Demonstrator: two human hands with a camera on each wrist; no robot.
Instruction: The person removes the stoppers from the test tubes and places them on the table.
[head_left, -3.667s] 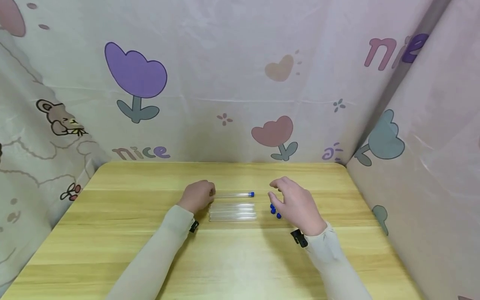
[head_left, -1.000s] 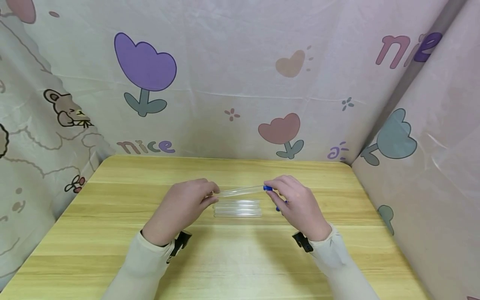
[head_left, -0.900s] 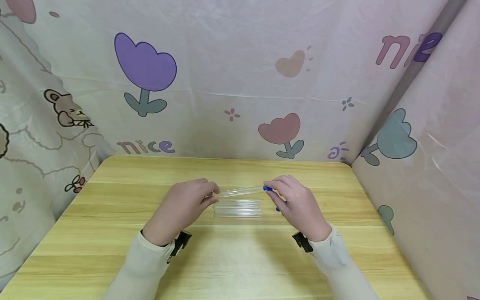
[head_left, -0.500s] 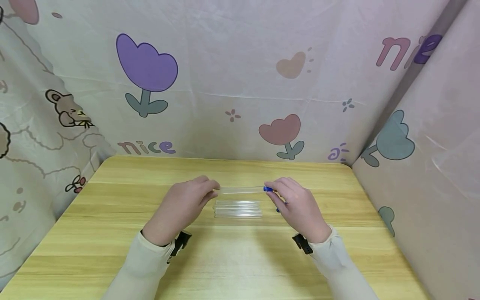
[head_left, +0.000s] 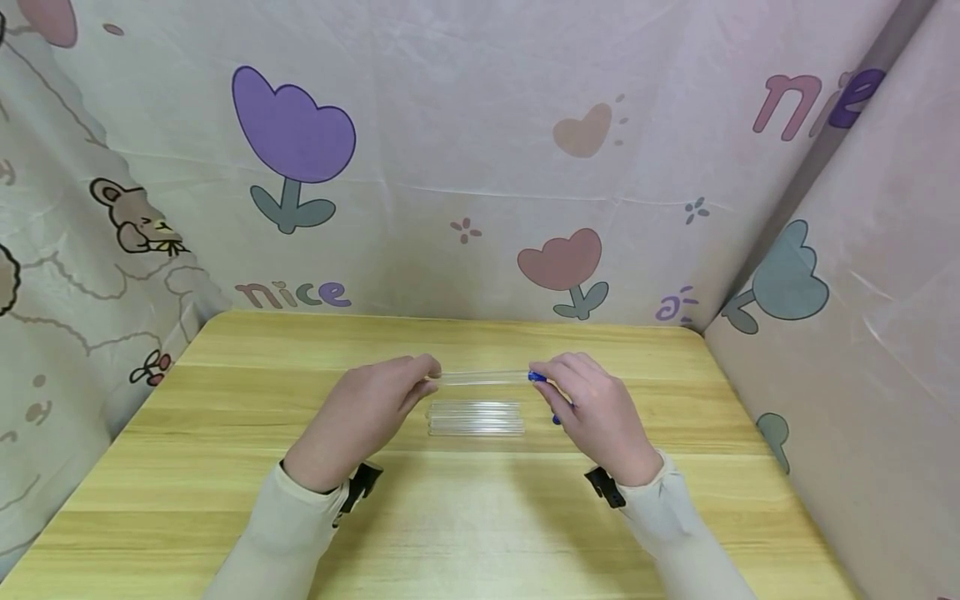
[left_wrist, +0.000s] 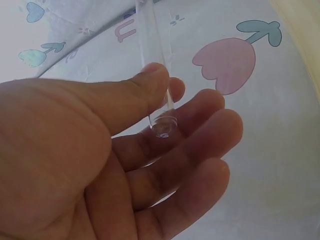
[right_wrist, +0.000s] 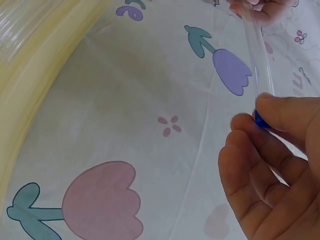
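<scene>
In the head view, a clear test tube (head_left: 483, 378) spans the gap between my hands, nearly level and above the table. My left hand (head_left: 375, 410) pinches its left end. The left wrist view shows the tube's rounded end (left_wrist: 163, 129) just past the thumb, other fingers loosely bent. My right hand (head_left: 596, 412) pinches the blue cap (head_left: 536, 377) at the tube's right end. Fingers partly cover that cap (right_wrist: 260, 120) in the right wrist view. Nearer the body, several clear tubes (head_left: 476, 418) lie side by side. A loose blue cap (head_left: 557, 418) shows partly below my right hand.
The wooden table (head_left: 480, 517) has a patterned curtain (head_left: 420, 167) along its back and both sides. Each wrist carries a small black camera mount, such as the right mount (head_left: 604, 486).
Earlier, a capped tube lay behind the row with my left hand at its end, and my right hand hovered over loose caps. Both hands now hold a tube; it has tilted closer to level.
</scene>
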